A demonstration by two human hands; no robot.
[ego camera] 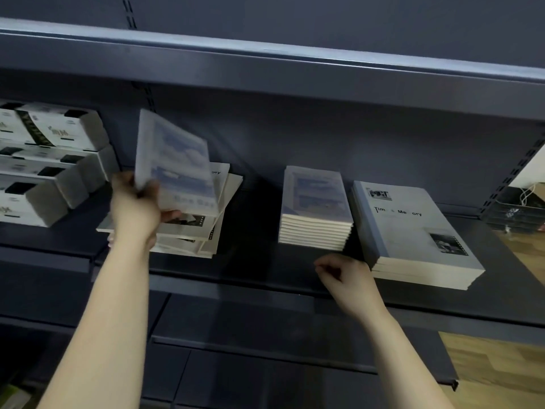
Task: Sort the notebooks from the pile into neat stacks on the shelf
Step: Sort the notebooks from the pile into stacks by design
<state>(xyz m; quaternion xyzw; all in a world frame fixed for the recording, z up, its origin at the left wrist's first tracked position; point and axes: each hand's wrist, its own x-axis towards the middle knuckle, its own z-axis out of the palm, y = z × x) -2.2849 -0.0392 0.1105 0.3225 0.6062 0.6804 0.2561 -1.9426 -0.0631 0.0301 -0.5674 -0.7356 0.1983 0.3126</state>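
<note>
My left hand point(134, 205) grips a small notebook with a blue sky cover point(174, 163) by its lower left corner, tilted up above the untidy pile of notebooks point(203, 231) on the dark shelf point(259, 267). Right of the pile stands a neat stack of the same small sky notebooks point(315, 208). Beside it lies a stack of larger grey "Time Memory" notebooks point(413, 231). My right hand point(345, 278) hovers at the shelf's front edge just below the small stack, fingers curled, holding nothing.
White boxes with black marks point(50, 160) are piled at the shelf's left end. Another shelf point(265, 63) hangs overhead, and a lower shelf point(265, 335) sits below. Black trays point(516, 211) and wooden floor point(501, 364) show at the right.
</note>
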